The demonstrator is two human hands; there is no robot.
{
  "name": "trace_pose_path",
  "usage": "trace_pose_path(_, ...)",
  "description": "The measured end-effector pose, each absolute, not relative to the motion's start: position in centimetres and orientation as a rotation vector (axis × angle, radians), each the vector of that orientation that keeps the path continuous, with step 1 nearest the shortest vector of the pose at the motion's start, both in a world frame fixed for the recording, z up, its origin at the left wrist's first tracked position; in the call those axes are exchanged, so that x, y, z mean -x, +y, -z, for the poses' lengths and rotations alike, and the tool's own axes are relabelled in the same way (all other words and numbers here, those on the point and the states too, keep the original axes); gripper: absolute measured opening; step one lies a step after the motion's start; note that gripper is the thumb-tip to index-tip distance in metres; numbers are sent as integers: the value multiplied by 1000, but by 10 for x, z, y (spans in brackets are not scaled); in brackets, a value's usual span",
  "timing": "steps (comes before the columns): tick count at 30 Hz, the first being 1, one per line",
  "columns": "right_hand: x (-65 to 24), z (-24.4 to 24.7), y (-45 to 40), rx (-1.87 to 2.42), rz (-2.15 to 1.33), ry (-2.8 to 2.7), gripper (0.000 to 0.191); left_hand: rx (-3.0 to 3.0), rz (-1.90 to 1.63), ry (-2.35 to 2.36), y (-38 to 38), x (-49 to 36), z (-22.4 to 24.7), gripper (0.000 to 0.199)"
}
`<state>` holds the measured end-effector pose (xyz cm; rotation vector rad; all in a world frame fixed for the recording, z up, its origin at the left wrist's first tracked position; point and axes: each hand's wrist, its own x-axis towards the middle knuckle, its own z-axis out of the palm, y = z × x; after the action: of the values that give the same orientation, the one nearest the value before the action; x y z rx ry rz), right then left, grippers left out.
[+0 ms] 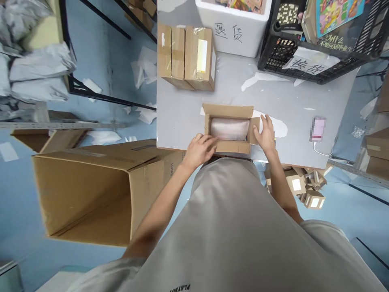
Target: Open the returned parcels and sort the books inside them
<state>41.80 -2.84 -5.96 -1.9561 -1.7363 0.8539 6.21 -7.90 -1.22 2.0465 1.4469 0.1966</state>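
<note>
A small cardboard box (228,147) stands with its flaps up near the table's front edge. Inside it lies a pale pinkish wrapped bundle (229,129). My left hand (199,151) is at the box's left front corner, fingers bent loosely over the edge, holding nothing. At the right end, my right hand (265,136) has its fingers apart, with the thumb against the right flap.
Two taped boxes (199,59), a white foam box (235,30) and a black crate (306,59) with books line the table's back. A phone (318,129) with a cable lies right. A large open carton (146,194) stands on the floor at left.
</note>
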Motion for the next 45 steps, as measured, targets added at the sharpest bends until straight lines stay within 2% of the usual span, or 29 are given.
trace_pose_path(5, -433, 60, -49, 2093, -788, -1640, 71, -1961, -253, 1756, -84, -29, 19, 39)
trace_pose_path(10, -405, 46, -61, 2033, -775, -1840, 41, -1958, -196, 1670, -80, -33, 31, 33)
trace_pose_path(14, -379, 36, -63, 1887, -807, -2034, 38, -2041, -117, 1477, -59, -69, 34, 58)
trace_pose_path(17, -368, 32, -62, 1913, -770, -2095, 41, -2051, 12, 1533, -34, -105, 36, 73)
trace_pose_path(22, -356, 26, -55, 1965, -758, -2168, 46, -1973, 143, 1619, -2, -143, 47, 54)
trace_pose_path(28, -334, 26, -40, 1989, -783, -2297, 59, -1988, -33, 1455, -15, -138, 55, 40)
trace_pose_path(35, -321, 17, -35, 2007, -982, -2427, 34, -1850, -245, 1301, -51, -125, 49, 24)
trace_pose_path(40, -321, -2, -51, 2051, -1140, -2313, 34, -1681, -366, 1378, -58, -115, 40, 16)
trace_pose_path(45, -317, -9, -61, 2007, -1156, -2247, 34, -1602, -437, 1384, -61, -111, 31, 26)
